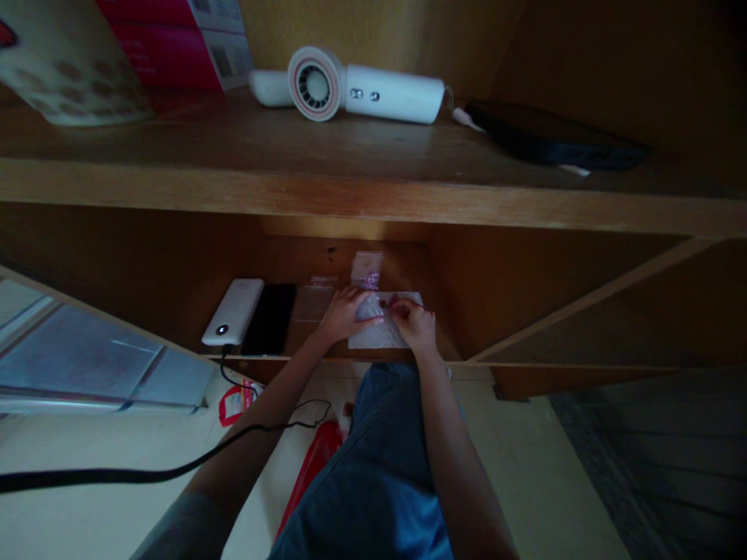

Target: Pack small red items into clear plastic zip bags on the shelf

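Note:
A white sheet or plastic bag [373, 337] lies on the lower shelf under both hands. My left hand [343, 317] rests at its left edge, fingers stretched out and the thumb lying across it. My right hand [415, 323] is over its right side with thumb and forefinger pinched together. What sits in that pinch is too small to make out. Small dark purplish bits [384, 302] show on the sheet between the hands. Just behind stands or lies a small clear zip bag [366, 271] with purple pieces. Another clear plastic bag [313, 304] lies left of my left hand.
Left on the lower shelf are a white power bank [234, 309] with a black cable [175, 472] and a dark phone-like slab [269, 319]. The upper shelf [373, 190] overhangs, bearing a white handheld fan [391, 93], a black-cased phone [560, 140], a cup [75, 78] and pink boxes [163, 50].

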Tool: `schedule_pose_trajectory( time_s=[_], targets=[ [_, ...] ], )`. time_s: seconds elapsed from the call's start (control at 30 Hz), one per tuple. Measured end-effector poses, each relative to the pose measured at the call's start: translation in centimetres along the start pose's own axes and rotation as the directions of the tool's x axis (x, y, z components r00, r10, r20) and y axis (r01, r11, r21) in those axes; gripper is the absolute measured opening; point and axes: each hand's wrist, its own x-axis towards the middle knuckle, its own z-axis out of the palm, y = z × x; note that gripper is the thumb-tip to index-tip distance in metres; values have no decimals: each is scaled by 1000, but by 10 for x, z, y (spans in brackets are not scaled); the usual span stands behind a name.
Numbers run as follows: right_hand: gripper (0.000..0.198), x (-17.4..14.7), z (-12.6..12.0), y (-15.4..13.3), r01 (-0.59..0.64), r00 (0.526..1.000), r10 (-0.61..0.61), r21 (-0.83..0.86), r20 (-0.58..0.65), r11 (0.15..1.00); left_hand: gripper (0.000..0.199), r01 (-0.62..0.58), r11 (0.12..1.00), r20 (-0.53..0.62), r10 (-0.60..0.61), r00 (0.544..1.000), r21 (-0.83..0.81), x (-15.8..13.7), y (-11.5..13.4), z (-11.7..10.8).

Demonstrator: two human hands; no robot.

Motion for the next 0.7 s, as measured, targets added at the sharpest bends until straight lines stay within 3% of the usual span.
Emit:
schedule_pose_trajectory(
  time_s=[0.23, 0.43, 0.57, 0.7],
  targets=[
    [22, 3, 13, -2, 52, 999, -52, 433, -12, 900, 56, -25, 999, 5, 25, 1000, 28, 0, -2, 1],
    [30, 1, 14, -11, 91, 995, -104, 533, -6, 841, 52, -21, 999, 16, 21, 1000, 29, 1, -2, 1],
    [25, -1, 14, -12, 131, 977, -198, 518, 76, 845, 51, -39, 999, 6, 39, 999, 20, 0, -4, 2],
    [22, -1, 12, -12, 188, 976, -218, 535, -7, 824, 61, -23, 1000, -19, 23, 1000, 15, -1, -5, 4]
  ],
)
